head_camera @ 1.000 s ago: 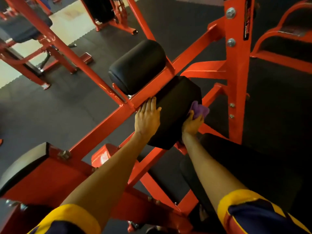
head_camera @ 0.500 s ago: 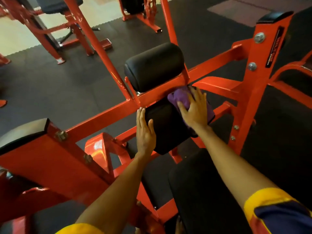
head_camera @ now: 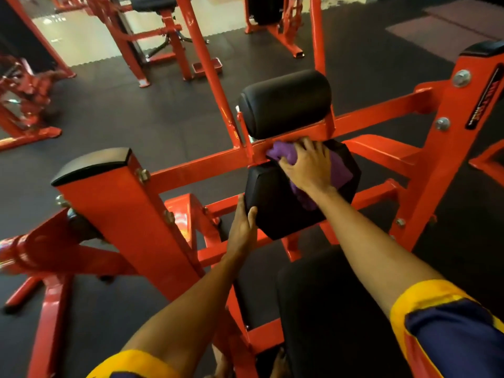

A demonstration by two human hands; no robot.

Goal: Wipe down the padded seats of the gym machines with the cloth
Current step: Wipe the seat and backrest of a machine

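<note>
A black square pad is mounted on the red machine frame in front of me. My right hand presses a purple cloth flat onto the pad's upper part, close under the red crossbar. The cloth shows beyond my fingers and hangs below my wrist. My left hand rests with straight fingers against the pad's left edge. A black roller pad sits just above the crossbar. A black seat lies below my right forearm.
A red post with bolts rises at the right. A red block with a black cap stands at the left. More red machines stand farther back on the dark rubber floor.
My right hand has slid the cloth from the pad's right edge up onto its top, toward the crossbar. My left hand stays on the pad's left edge. My view has moved back.
</note>
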